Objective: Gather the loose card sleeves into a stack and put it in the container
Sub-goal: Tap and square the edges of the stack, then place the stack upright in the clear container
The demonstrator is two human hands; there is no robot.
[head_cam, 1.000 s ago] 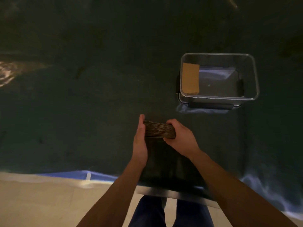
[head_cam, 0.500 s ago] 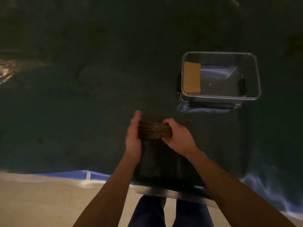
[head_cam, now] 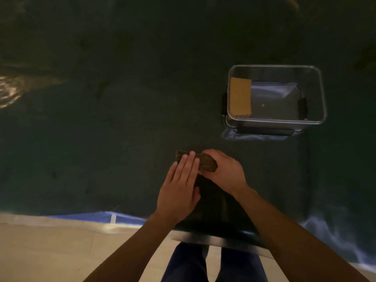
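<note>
Here, the stack (head_cam: 205,163) is gripped by the right hand (head_cam: 224,171), flattened by the open left hand (head_cam: 181,186), with the container (head_cam: 322,94) lying up-right, nearer the right hand.

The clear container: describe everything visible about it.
The clear container is a see-through, plastic-looking rectangular box with rounded corners, lid off, and dark latches on its sides. It stands upright on the dark table, ahead and right of both hands, untouched. A tan stack lies against its left wall; the rest of its floor is bare.
</note>
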